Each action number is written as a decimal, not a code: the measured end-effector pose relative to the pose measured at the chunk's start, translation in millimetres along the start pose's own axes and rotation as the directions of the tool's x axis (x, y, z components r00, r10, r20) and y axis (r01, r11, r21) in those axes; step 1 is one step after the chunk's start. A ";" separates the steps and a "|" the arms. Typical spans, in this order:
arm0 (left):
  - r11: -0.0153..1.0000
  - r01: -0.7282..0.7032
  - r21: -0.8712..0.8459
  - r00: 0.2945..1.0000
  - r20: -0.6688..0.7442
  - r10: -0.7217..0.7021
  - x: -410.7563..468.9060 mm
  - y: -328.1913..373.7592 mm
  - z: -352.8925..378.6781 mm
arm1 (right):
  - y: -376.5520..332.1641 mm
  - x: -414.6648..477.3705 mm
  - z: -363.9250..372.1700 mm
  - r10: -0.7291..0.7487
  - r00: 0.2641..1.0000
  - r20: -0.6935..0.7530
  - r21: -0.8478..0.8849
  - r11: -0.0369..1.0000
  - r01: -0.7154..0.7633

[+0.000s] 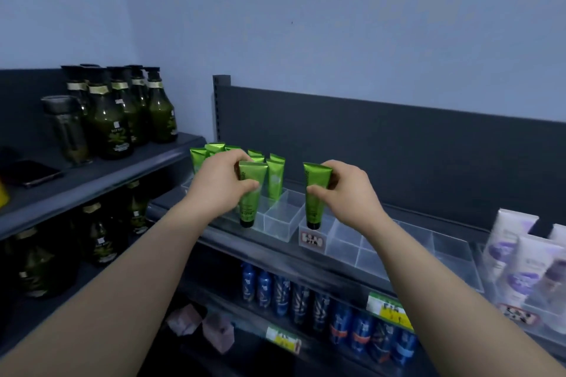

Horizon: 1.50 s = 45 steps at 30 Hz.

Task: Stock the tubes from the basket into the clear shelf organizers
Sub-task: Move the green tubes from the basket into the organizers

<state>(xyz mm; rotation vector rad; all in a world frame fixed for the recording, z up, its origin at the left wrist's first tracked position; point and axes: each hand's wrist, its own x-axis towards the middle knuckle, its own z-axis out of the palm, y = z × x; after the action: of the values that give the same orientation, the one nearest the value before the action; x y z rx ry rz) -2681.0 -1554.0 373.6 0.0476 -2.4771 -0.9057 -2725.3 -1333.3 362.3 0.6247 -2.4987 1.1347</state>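
My left hand grips a green tube upright, black cap down, at the front of the left clear organizer. My right hand grips a second green tube, cap down, over the front left compartment of the right clear organizer. Several green tubes stand in the back compartments of the left organizer, partly hidden behind my left hand. The basket is out of view.
Dark green pump bottles stand on the shelf at left, a phone beside them. White and purple tubes fill an organizer at right. Blue bottles line the shelf below, with price tags on its edge.
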 end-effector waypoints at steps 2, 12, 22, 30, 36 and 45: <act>0.998 -0.023 0.059 1.000 0.014 0.023 22.0 -2.8 5.8 | 8.5 20.1 2.6 0.003 1.000 -0.008 0.021 1.000 -0.002; 0.964 -0.176 0.197 0.968 0.214 0.133 101.9 -30.4 40.5 | 32.3 79.3 27.0 0.040 0.999 -0.001 0.120 0.992 -0.039; 0.866 -0.366 0.342 0.881 0.427 0.204 139.6 -63.9 58.3 | 26.3 92.8 50.7 0.164 0.985 -0.059 0.098 0.983 -0.158; 0.855 -0.436 0.280 0.835 0.480 0.269 153.1 -85.7 65.2 | 4.5 83.1 70.7 0.215 0.973 -0.085 0.107 0.973 -0.205; 0.901 -0.421 0.099 0.817 0.473 0.330 158.3 -98.4 56.1 | -11.3 80.1 93.4 0.218 0.970 -0.108 0.117 0.972 -0.206; 0.843 -0.523 0.124 0.823 0.330 0.462 155.7 -109.6 19.4 | -12.7 86.9 141.1 0.318 0.945 -0.075 -0.104 0.940 -0.324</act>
<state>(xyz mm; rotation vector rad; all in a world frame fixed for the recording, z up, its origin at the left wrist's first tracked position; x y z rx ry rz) -2841.0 -1658.4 362.4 -0.6789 -2.6399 -0.4440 -2808.4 -1471.3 321.3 0.1509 -2.6580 1.0852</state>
